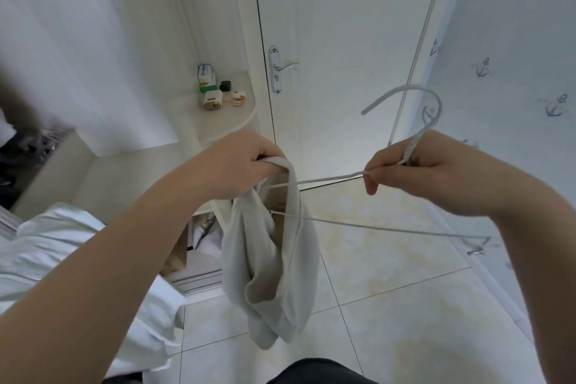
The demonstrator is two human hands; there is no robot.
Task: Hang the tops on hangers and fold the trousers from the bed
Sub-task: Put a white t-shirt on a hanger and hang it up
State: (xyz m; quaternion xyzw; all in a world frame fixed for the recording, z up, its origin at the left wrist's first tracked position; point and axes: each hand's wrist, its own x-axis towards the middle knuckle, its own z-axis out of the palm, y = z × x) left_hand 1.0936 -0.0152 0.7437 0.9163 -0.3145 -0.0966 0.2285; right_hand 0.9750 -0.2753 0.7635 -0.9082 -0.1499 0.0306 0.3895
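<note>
A pale grey top (271,274) hangs bunched from my left hand (237,162), which grips one of its straps at the top. My right hand (414,168) pinches a thin white wire hanger (389,229) just below its hook, which curves up toward the door. The hanger's left arm passes into the top's strap loop, and its lower bar runs from the cloth out to the right. The rest of the top dangles above the tiled floor.
The bed (46,252) with pale bedding lies at the lower left. A rounded shelf (230,115) holds small boxes and gadgets. A white door (343,56) with a handle stands ahead, anchor-patterned wall (514,56) to the right, tiled floor (405,305) below.
</note>
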